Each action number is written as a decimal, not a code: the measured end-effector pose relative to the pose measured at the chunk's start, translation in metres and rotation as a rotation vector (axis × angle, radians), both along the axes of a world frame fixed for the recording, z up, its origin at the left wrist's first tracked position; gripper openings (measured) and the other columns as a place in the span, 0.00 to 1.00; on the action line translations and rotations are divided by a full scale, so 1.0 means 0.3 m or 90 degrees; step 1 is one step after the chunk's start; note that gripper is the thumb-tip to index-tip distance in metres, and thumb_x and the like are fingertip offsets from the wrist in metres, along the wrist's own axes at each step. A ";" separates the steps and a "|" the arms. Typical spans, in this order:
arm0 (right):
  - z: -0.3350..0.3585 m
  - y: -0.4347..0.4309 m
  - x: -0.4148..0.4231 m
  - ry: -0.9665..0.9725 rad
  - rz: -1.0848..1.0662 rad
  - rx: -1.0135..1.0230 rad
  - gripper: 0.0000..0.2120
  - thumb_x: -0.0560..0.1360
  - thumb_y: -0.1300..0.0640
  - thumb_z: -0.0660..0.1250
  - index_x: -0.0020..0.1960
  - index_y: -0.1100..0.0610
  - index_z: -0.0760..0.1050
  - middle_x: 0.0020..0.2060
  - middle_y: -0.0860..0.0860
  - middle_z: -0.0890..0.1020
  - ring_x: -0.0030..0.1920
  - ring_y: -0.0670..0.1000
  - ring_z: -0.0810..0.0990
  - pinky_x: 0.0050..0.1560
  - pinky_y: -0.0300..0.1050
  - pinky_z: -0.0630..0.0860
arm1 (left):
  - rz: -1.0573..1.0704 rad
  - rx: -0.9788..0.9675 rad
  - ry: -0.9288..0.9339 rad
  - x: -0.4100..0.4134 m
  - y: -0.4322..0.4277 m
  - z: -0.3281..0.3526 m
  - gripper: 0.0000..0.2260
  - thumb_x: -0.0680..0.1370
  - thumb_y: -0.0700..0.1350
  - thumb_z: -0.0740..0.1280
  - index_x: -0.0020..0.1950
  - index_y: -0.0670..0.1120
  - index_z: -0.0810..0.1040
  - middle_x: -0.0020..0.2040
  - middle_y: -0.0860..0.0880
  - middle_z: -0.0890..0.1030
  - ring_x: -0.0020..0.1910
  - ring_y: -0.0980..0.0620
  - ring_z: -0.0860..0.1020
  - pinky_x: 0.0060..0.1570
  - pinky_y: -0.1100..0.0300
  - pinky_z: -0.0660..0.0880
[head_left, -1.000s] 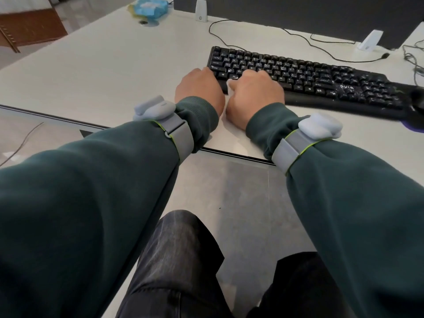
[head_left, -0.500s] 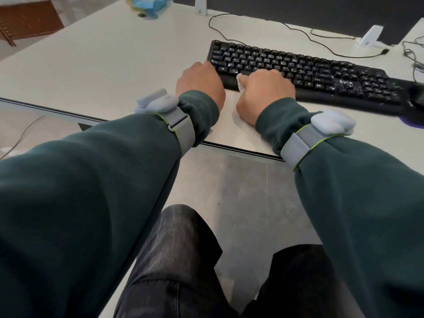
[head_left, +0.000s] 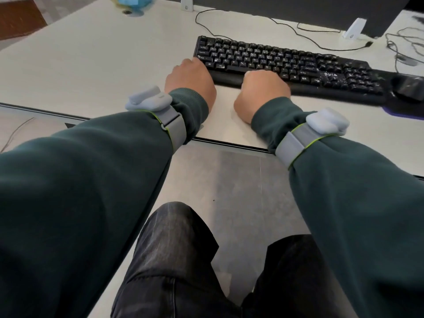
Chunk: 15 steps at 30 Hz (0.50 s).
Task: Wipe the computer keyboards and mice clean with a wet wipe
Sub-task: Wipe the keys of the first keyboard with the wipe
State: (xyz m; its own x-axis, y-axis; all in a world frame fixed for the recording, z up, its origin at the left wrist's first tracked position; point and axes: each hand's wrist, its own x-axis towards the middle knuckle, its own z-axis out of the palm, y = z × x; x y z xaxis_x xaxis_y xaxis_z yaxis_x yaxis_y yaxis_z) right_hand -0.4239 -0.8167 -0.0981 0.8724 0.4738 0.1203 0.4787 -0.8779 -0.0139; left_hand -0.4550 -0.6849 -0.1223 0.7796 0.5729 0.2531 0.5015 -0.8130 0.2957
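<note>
- Head view: left hand [head_left: 190,79] lies back-up at the near left corner of the keyboard [head_left: 286,63], touching it. Knuckles bent, fingers hidden under the hand, so can't tell if they grip.
- Right hand [head_left: 263,90] is fisted, back-up, on the keyboard's near edge, left of middle. Fingers are curled under; what they hold is hidden.
- Both forearms are in dark green sleeves with grey wrist bands [head_left: 298,141].
- The black keyboard sits slanted on the white desk [head_left: 91,60], with whitish smears on the right-side keys.
- The black mouse [head_left: 409,87] is just right of the keyboard.

Office: white desk [head_left: 91,65], black keyboard [head_left: 286,63], monitor [head_left: 298,8].
</note>
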 end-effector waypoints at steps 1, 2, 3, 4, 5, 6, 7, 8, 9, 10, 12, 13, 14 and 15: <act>-0.004 0.011 -0.002 0.004 0.015 0.003 0.13 0.74 0.59 0.58 0.56 0.55 0.75 0.56 0.55 0.79 0.59 0.60 0.76 0.48 0.51 0.71 | 0.000 0.000 0.001 0.000 0.002 0.000 0.16 0.78 0.39 0.57 0.65 0.41 0.71 0.63 0.41 0.75 0.63 0.40 0.73 0.59 0.50 0.70; -0.006 0.014 -0.002 -0.001 0.021 -0.002 0.14 0.74 0.58 0.58 0.58 0.55 0.74 0.56 0.54 0.79 0.59 0.60 0.75 0.47 0.51 0.69 | -0.001 -0.001 0.002 0.000 0.005 -0.002 0.16 0.78 0.39 0.57 0.65 0.42 0.71 0.63 0.41 0.75 0.63 0.40 0.73 0.59 0.50 0.70; -0.008 0.005 0.002 -0.010 0.015 -0.009 0.15 0.74 0.58 0.58 0.58 0.54 0.74 0.56 0.54 0.79 0.59 0.60 0.75 0.47 0.51 0.69 | -0.001 -0.004 0.004 -0.002 0.009 -0.002 0.15 0.78 0.39 0.57 0.65 0.42 0.71 0.63 0.42 0.75 0.63 0.41 0.73 0.59 0.50 0.70; -0.008 -0.016 0.011 -0.019 -0.004 -0.011 0.14 0.74 0.58 0.58 0.58 0.54 0.75 0.55 0.54 0.79 0.59 0.60 0.76 0.46 0.51 0.69 | -0.003 -0.007 0.005 -0.001 0.011 -0.003 0.15 0.78 0.39 0.57 0.64 0.42 0.71 0.63 0.42 0.75 0.63 0.41 0.73 0.58 0.50 0.70; -0.008 -0.043 0.022 -0.027 -0.032 -0.009 0.13 0.74 0.58 0.58 0.56 0.54 0.75 0.54 0.55 0.80 0.58 0.61 0.77 0.46 0.51 0.69 | -0.003 -0.009 0.006 -0.002 0.013 -0.003 0.15 0.78 0.39 0.57 0.64 0.42 0.71 0.62 0.42 0.75 0.63 0.41 0.73 0.58 0.50 0.70; -0.006 -0.073 0.034 -0.033 -0.066 -0.004 0.12 0.74 0.58 0.59 0.54 0.54 0.76 0.53 0.55 0.81 0.56 0.61 0.77 0.46 0.50 0.70 | -0.003 -0.008 0.007 -0.002 0.013 -0.003 0.15 0.78 0.39 0.57 0.64 0.42 0.71 0.62 0.42 0.75 0.63 0.41 0.73 0.58 0.50 0.70; -0.005 -0.102 0.044 -0.034 -0.099 0.001 0.09 0.74 0.58 0.60 0.51 0.54 0.76 0.53 0.56 0.81 0.55 0.61 0.78 0.46 0.50 0.70 | -0.005 -0.006 0.008 -0.003 0.010 -0.003 0.15 0.78 0.38 0.57 0.65 0.42 0.71 0.62 0.42 0.75 0.63 0.41 0.73 0.58 0.50 0.70; -0.004 -0.125 0.051 -0.028 -0.125 0.008 0.06 0.74 0.58 0.61 0.48 0.54 0.75 0.51 0.56 0.81 0.52 0.61 0.78 0.46 0.49 0.71 | -0.009 -0.004 0.008 -0.002 0.006 -0.003 0.15 0.78 0.39 0.57 0.65 0.42 0.71 0.63 0.42 0.75 0.63 0.41 0.73 0.58 0.50 0.70; -0.003 -0.139 0.054 -0.017 -0.136 0.019 0.04 0.74 0.58 0.61 0.46 0.55 0.74 0.51 0.56 0.81 0.51 0.61 0.78 0.45 0.49 0.71 | -0.014 0.001 0.008 0.002 0.000 -0.001 0.15 0.78 0.39 0.57 0.65 0.41 0.71 0.63 0.42 0.75 0.63 0.41 0.73 0.58 0.50 0.70; -0.005 -0.134 0.054 -0.006 -0.129 0.029 0.02 0.75 0.59 0.61 0.45 0.55 0.73 0.51 0.57 0.81 0.51 0.61 0.78 0.45 0.49 0.71 | -0.013 0.005 0.009 0.002 0.001 -0.003 0.15 0.78 0.39 0.58 0.65 0.41 0.71 0.63 0.42 0.75 0.63 0.41 0.73 0.58 0.50 0.70; -0.011 -0.101 0.047 0.014 -0.093 0.051 0.03 0.75 0.60 0.60 0.46 0.56 0.72 0.52 0.57 0.81 0.53 0.61 0.79 0.45 0.49 0.72 | -0.007 0.006 0.015 0.003 0.004 -0.003 0.16 0.78 0.39 0.58 0.65 0.41 0.71 0.63 0.42 0.75 0.63 0.41 0.74 0.58 0.50 0.70; -0.012 -0.079 0.041 0.022 -0.072 0.058 0.05 0.75 0.60 0.60 0.48 0.56 0.73 0.53 0.57 0.81 0.54 0.61 0.79 0.46 0.49 0.72 | -0.005 0.003 0.018 0.002 0.006 -0.001 0.16 0.78 0.39 0.58 0.66 0.41 0.71 0.63 0.41 0.75 0.63 0.41 0.74 0.58 0.50 0.70; -0.011 -0.062 0.035 0.030 -0.055 0.057 0.08 0.75 0.60 0.59 0.52 0.56 0.74 0.54 0.56 0.80 0.55 0.61 0.78 0.46 0.49 0.72 | -0.003 -0.001 0.019 0.002 0.008 -0.002 0.16 0.78 0.38 0.57 0.66 0.41 0.71 0.64 0.41 0.75 0.63 0.41 0.74 0.57 0.51 0.70; -0.010 -0.051 0.031 0.034 -0.044 0.052 0.11 0.75 0.60 0.59 0.55 0.56 0.74 0.55 0.56 0.80 0.56 0.60 0.77 0.46 0.49 0.71 | -0.003 -0.003 0.020 0.001 0.009 -0.002 0.16 0.78 0.38 0.57 0.66 0.41 0.71 0.64 0.41 0.75 0.63 0.41 0.73 0.57 0.51 0.70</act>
State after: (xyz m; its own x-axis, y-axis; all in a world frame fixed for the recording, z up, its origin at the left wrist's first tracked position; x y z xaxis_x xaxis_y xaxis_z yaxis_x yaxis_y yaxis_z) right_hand -0.4146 -0.8320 -0.1012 0.9089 0.4028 0.1084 0.4137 -0.9036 -0.1113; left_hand -0.4548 -0.6821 -0.1227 0.7895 0.5705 0.2262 0.5068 -0.8139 0.2840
